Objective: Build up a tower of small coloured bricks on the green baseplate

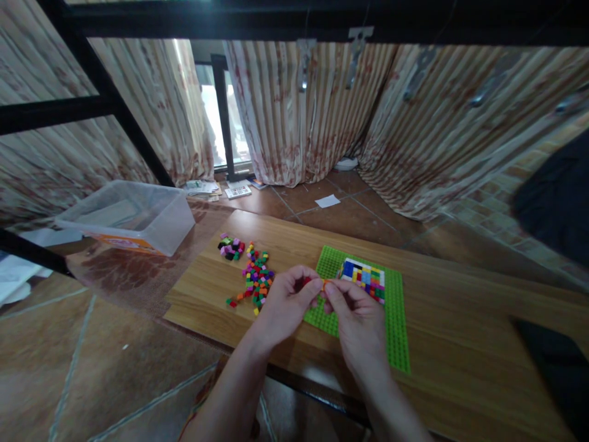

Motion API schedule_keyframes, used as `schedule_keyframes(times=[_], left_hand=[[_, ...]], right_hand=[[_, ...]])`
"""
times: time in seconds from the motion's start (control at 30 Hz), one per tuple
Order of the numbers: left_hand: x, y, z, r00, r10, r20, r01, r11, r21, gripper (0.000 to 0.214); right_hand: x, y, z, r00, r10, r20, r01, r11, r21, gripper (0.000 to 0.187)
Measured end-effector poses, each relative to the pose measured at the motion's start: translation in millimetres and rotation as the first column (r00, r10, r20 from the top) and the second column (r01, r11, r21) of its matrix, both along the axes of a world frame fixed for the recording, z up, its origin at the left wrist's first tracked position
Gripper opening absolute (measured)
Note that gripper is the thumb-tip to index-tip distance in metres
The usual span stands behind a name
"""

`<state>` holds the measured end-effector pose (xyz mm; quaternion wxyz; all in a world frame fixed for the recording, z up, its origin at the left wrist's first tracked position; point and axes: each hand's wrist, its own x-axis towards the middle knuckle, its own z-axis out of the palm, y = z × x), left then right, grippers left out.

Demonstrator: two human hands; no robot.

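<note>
My left hand [288, 301] and my right hand [356, 316] meet above the near left part of a green baseplate [396, 319] on the wooden board. The left fingers are curled, with a small red brick [306, 280] showing at the fingertips. The right thumb and forefinger pinch a small orange brick [326, 283]. Both bricks touch or nearly touch. Farther back on the baseplate, a patch of coloured bricks [363, 276] in blue, white, yellow and red is fixed. A heap of loose coloured bricks [255, 279] lies left of my hands.
A smaller cluster of dark and pink bricks [231, 247] lies behind the heap. A clear plastic tub [131, 216] stands on the floor at the left. Black metal frame bars [105, 92] cross the top and left. Striped curtains hang behind. A dark object [554, 362] lies at the right.
</note>
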<state>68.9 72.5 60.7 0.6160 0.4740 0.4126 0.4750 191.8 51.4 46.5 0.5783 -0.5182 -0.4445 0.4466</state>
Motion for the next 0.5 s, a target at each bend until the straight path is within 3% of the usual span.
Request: schedule_keyframes(times=[0.1, 0.37, 0.5], left_hand=[[0.3, -1.2, 0.5, 1.000, -0.010, -0.023, 0.011, 0.999, 0.039, 0.025], [2.0, -3.3, 3.7, 0.999, 0.003, 0.038, -0.001, 0.999, -0.033, 0.027], [2.7, -3.4, 1.6, 1.000, 0.026, 0.005, -0.026, 0.999, -0.025, 0.028]], right_hand=[[-0.3, -0.3, -0.2, 0.999, 0.027, -0.034, -0.027, 1.000, -0.014, 0.020], [-3.2, -1.5, -1.0, 0.970, 0.028, -0.241, -0.052, 0.994, -0.092, 0.023], [-1.5, -0.1, -1.8, 0.989, 0.015, -0.149, -0.027, 0.997, -0.076, 0.025]])
